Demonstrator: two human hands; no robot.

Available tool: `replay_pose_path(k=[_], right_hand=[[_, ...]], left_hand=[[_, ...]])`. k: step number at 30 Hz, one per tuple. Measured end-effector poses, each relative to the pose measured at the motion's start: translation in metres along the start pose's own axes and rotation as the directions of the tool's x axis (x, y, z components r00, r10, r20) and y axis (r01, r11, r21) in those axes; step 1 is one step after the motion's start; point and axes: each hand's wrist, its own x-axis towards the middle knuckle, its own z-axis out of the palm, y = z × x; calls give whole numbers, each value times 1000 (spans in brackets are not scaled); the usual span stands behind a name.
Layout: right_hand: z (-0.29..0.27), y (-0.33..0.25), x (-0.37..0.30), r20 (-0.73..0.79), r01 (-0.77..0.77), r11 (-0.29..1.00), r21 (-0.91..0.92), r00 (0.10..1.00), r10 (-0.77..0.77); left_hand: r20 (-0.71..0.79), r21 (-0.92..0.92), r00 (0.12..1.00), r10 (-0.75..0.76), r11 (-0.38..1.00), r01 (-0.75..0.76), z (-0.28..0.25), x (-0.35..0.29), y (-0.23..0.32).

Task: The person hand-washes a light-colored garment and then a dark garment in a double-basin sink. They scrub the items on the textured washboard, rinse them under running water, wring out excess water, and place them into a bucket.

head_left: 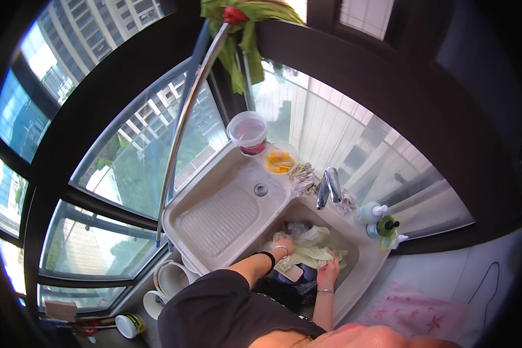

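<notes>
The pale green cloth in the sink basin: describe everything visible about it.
The pale green cloth is a soft, crumpled fabric, yellowish green, bunched in loose folds in the right-hand basin of the white double sink, below the chrome tap. It lies over darker blue fabric. The left hand presses on its left edge; the right hand grips its lower right part. Whether it is wet cannot be told.
</notes>
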Motion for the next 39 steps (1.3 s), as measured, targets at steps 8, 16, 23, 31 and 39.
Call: replay_pose_path(k=[8,16,23,31,39], right_hand=[[40,-61,-53,41,384,742,-550,900,-435],[100,-205,-99,247,612,529,-588,758,-603],[153,-339,-174,352,906,247,-345,369,-860],[123,-358,-153,531,787,461,-410,617,-580],[-2,-109,10,317,255,-250,-934,914,-255]], left_hand=[[211,-924,945,-251,263,276,-55,-30,13],[-213,-975,914,345,-18,-221,-229,-159,97],[-686,-723,614,390,-276,-633,-353,-276,146],[-916,-396,382,119,-130,-909,-318,-252,176],[-425,-834,881,-208,469,-292,-95,-69,93]])
